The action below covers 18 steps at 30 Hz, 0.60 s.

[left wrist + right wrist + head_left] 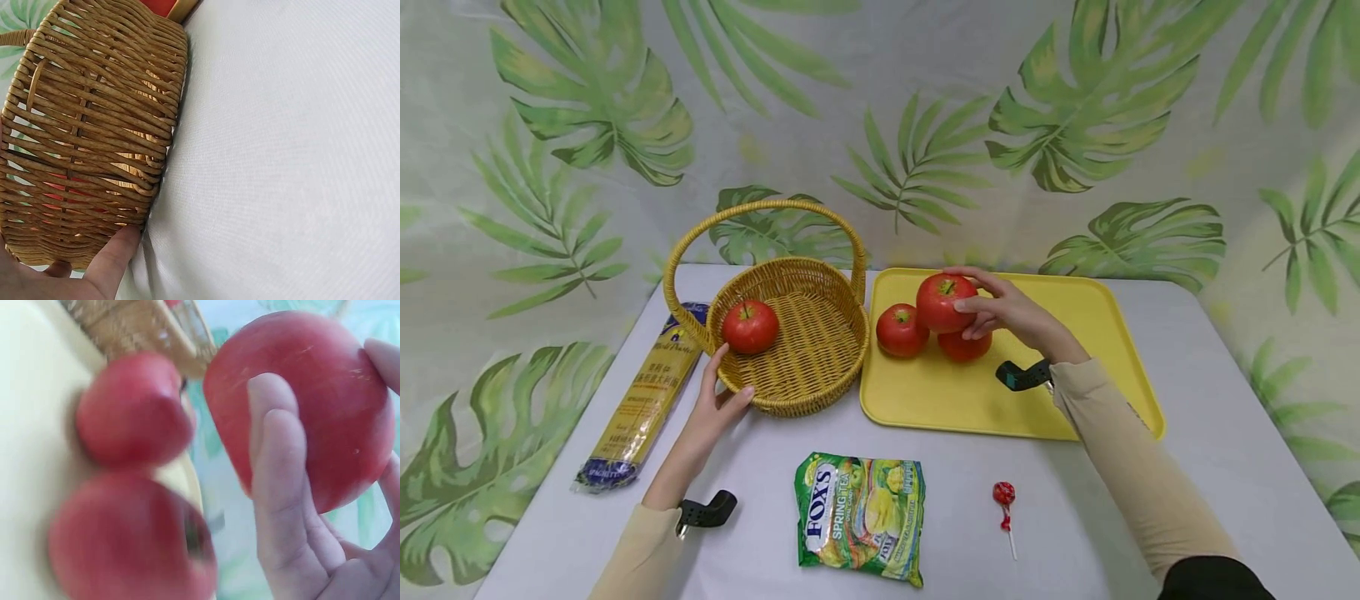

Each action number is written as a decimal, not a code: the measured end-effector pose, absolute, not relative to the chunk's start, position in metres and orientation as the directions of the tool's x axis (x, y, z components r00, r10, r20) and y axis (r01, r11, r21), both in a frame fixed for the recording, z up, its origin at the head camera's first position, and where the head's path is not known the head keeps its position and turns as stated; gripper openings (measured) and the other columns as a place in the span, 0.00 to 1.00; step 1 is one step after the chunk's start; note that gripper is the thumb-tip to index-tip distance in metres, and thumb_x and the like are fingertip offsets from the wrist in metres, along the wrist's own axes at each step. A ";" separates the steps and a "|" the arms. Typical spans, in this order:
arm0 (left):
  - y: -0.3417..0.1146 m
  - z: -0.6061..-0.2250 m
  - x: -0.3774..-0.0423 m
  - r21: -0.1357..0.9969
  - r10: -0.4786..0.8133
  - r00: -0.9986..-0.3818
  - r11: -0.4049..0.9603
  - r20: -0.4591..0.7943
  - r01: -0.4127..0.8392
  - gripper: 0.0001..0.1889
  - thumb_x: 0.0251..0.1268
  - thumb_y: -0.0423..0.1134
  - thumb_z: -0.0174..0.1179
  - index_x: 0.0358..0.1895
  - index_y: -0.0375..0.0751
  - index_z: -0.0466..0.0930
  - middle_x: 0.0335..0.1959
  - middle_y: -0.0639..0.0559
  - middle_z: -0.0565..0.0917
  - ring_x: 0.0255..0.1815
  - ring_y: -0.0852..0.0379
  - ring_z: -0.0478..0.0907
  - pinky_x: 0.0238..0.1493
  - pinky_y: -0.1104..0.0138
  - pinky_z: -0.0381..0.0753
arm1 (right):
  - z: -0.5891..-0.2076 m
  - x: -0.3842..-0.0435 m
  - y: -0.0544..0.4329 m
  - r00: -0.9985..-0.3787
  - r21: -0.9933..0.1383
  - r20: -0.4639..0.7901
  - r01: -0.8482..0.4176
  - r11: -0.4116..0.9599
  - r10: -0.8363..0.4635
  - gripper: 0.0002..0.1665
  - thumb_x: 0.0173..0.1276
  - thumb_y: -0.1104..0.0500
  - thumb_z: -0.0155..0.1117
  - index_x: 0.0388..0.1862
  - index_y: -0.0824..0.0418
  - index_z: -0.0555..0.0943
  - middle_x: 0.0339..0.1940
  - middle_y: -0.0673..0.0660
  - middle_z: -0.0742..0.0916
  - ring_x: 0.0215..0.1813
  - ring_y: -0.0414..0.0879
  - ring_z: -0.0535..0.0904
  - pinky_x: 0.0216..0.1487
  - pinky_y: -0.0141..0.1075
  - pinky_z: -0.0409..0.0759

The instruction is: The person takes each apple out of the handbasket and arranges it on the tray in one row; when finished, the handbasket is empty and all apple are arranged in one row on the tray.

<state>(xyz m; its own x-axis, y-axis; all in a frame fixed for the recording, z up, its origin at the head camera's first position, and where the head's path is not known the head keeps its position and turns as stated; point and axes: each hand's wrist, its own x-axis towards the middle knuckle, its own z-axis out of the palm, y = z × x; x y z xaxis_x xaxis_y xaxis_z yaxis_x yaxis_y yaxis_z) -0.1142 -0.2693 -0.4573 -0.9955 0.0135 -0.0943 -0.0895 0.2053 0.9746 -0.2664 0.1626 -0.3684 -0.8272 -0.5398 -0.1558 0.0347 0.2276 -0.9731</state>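
My right hand (1011,312) grips a red apple (945,302), raised over two more on the yellow tray (1075,392). Thumb and fingers wrap that apple (312,406) in the right wrist view. Below it lie a left apple (901,332) and a partly covered apple (964,347). With thumb and fingers, my left hand (715,417) holds the near-left side of a round wicker basket (812,392). The thumb lies low against the woven wall in the left wrist view. Inside the basket, at its left, sits another red apple (749,326).
A spaghetti packet (643,400) lies left of the basket, partly behind it. Nearer the front are a green candy bag (860,518) and a red lollipop (1004,493). The basket's tall handle (763,204) arches above it. A leaf-print cloth (917,167) hangs behind the white table.
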 end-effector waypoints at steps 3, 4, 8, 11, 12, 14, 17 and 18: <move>-0.270 -0.457 -0.114 0.977 0.021 -0.996 0.198 -0.089 -0.084 0.41 0.73 0.42 0.52 0.76 0.63 0.33 0.76 0.47 0.28 0.72 0.29 0.43 0.66 0.41 0.53 | -0.371 -0.266 0.184 -0.854 -0.974 -0.156 0.048 0.223 -0.497 0.35 0.69 0.54 0.59 0.73 0.49 0.61 0.62 0.65 0.71 0.32 0.56 0.83 0.40 0.43 0.83; -0.270 -0.457 -0.114 0.977 0.020 -0.996 0.198 -0.088 -0.082 0.41 0.73 0.42 0.53 0.76 0.63 0.33 0.76 0.47 0.28 0.72 0.29 0.43 0.67 0.41 0.53 | -0.372 -0.265 0.191 -0.860 -0.974 -0.153 0.049 0.220 -0.486 0.34 0.70 0.54 0.59 0.73 0.48 0.61 0.61 0.65 0.71 0.31 0.55 0.83 0.40 0.42 0.84; -0.269 -0.457 -0.114 0.975 0.018 -0.996 0.203 -0.092 -0.087 0.41 0.72 0.42 0.53 0.76 0.64 0.33 0.76 0.46 0.28 0.72 0.29 0.43 0.66 0.41 0.53 | -0.375 -0.261 0.217 -0.882 -0.977 -0.149 0.062 0.203 -0.447 0.33 0.72 0.54 0.57 0.74 0.47 0.61 0.60 0.65 0.70 0.30 0.51 0.84 0.39 0.41 0.84; -0.269 -0.457 -0.113 0.974 0.013 -0.995 0.206 -0.098 -0.093 0.41 0.73 0.41 0.52 0.76 0.64 0.33 0.76 0.46 0.28 0.72 0.29 0.43 0.66 0.40 0.52 | -0.379 -0.258 0.233 -0.893 -0.978 -0.148 0.070 0.194 -0.426 0.32 0.73 0.55 0.56 0.74 0.48 0.60 0.61 0.64 0.69 0.30 0.51 0.84 0.38 0.40 0.84; -0.269 -0.457 -0.113 0.974 0.011 -0.995 0.206 -0.099 -0.095 0.41 0.73 0.41 0.52 0.76 0.64 0.33 0.76 0.46 0.28 0.72 0.28 0.43 0.66 0.40 0.52 | -0.380 -0.257 0.238 -0.895 -0.979 -0.147 0.069 0.194 -0.421 0.32 0.73 0.55 0.55 0.74 0.48 0.60 0.61 0.64 0.68 0.30 0.51 0.84 0.38 0.41 0.84; -0.269 -0.457 -0.113 0.974 0.011 -0.995 0.207 -0.098 -0.094 0.41 0.73 0.41 0.52 0.76 0.64 0.33 0.76 0.46 0.28 0.72 0.28 0.43 0.66 0.40 0.52 | -0.383 -0.255 0.247 -0.899 -0.979 -0.141 0.064 0.195 -0.415 0.32 0.74 0.56 0.54 0.74 0.49 0.59 0.62 0.63 0.68 0.29 0.51 0.84 0.38 0.40 0.84; -0.269 -0.457 -0.113 0.975 0.014 -0.995 0.204 -0.094 -0.089 0.41 0.72 0.42 0.52 0.76 0.64 0.33 0.76 0.45 0.27 0.71 0.27 0.42 0.66 0.41 0.52 | -0.388 -0.251 0.258 -0.906 -0.978 -0.137 0.060 0.199 -0.400 0.32 0.74 0.56 0.54 0.74 0.49 0.60 0.61 0.61 0.68 0.29 0.50 0.84 0.38 0.40 0.84; -0.269 -0.457 -0.113 0.975 0.016 -0.996 0.204 -0.092 -0.087 0.41 0.72 0.43 0.53 0.76 0.64 0.33 0.76 0.45 0.27 0.71 0.27 0.42 0.66 0.41 0.52 | -0.391 -0.250 0.262 -0.908 -0.978 -0.137 0.061 0.198 -0.397 0.32 0.74 0.56 0.54 0.74 0.49 0.60 0.61 0.61 0.68 0.29 0.50 0.84 0.37 0.40 0.84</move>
